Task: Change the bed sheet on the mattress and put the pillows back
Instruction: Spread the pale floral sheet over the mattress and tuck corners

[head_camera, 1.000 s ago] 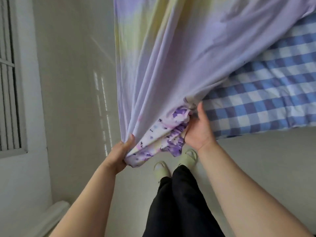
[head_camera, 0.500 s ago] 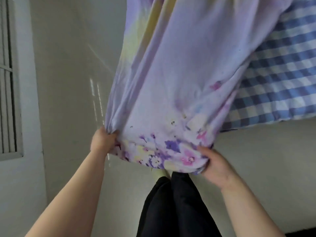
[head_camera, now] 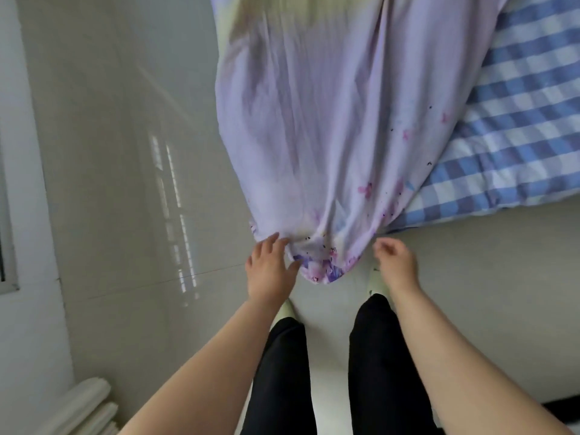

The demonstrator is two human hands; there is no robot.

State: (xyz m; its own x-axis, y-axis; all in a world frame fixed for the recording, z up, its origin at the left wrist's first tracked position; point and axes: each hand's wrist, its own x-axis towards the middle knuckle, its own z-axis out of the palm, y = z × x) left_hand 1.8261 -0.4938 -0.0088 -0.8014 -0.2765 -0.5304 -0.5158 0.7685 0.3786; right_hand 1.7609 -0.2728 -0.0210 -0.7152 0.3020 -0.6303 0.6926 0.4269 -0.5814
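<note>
A pale lilac bed sheet [head_camera: 339,120] with a purple and pink flower print hangs down over the corner of the mattress, which wears a blue and white checked cover [head_camera: 518,127]. The sheet's bunched lower end [head_camera: 323,265] dangles just above the floor. My left hand [head_camera: 271,268] is spread, its fingertips touching the sheet's lower left edge. My right hand [head_camera: 397,262] hovers just right of the sheet with loosely curled fingers, holding nothing. No pillows are in view.
A pale tiled floor [head_camera: 141,215] with window reflections spreads to the left. A white wall and window frame [head_camera: 12,215] run down the left edge. White rolled items [head_camera: 84,406] lie at the bottom left. My legs in black trousers [head_camera: 282,381] stand by the bed.
Both hands have let go of the sheet's lower edge. The sheet now hangs free over the mattress corner, and my hands have drawn slightly back from it.
</note>
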